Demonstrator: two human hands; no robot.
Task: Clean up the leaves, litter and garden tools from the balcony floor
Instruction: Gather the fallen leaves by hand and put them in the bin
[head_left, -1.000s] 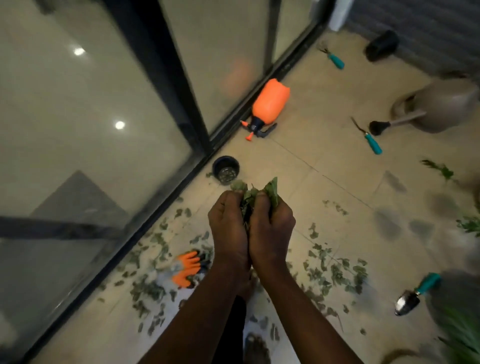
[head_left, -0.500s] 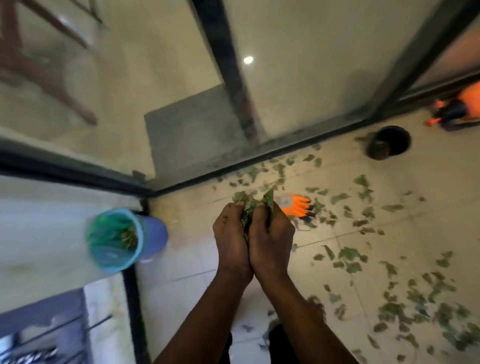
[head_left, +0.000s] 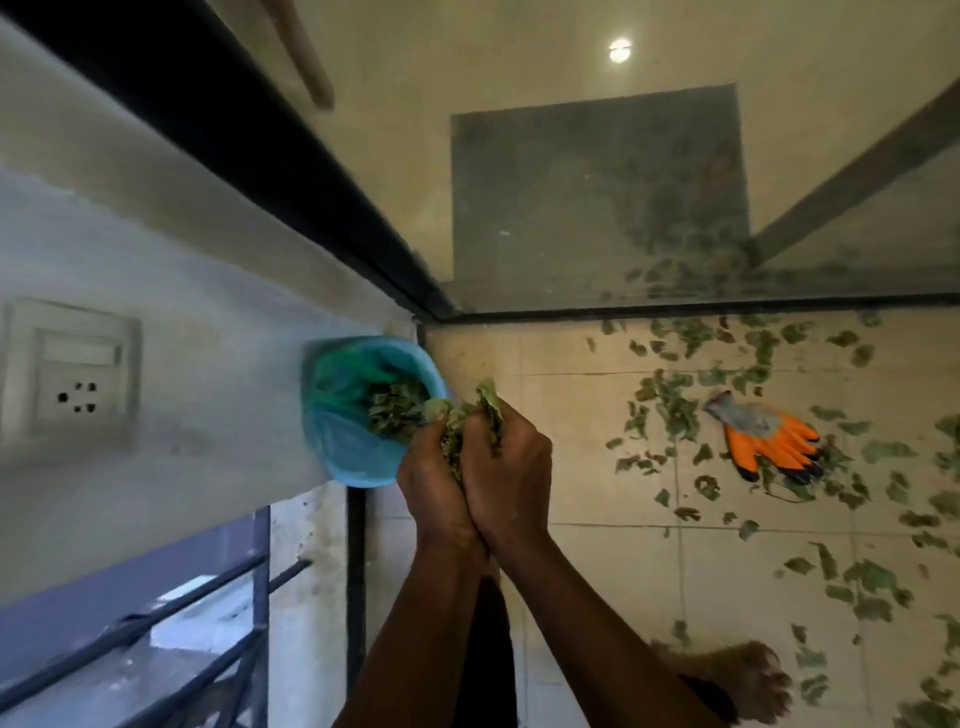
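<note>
Partway through the clean-up: the left hand (head_left: 434, 480) and right hand (head_left: 511, 467) are pressed together, their grip curled round a bundle of leaves (head_left: 470, 415) held at the rim of the blue bin (head_left: 353, 460), whose green liner already holds leaves. Left to do: scattered leaves (head_left: 670, 405) across the balcony floor (head_left: 587, 499), with an orange glove (head_left: 774, 441) lying among them; no garden tools are in view. A wall socket (head_left: 72, 384) and glass door (head_left: 571, 182) flank the bin; nothing blocks its mouth.

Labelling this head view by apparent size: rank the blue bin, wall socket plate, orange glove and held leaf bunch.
1. Blue bin and wall socket plate: alike, unranked.
2. Orange glove.
3. Held leaf bunch, partly hidden.
</note>
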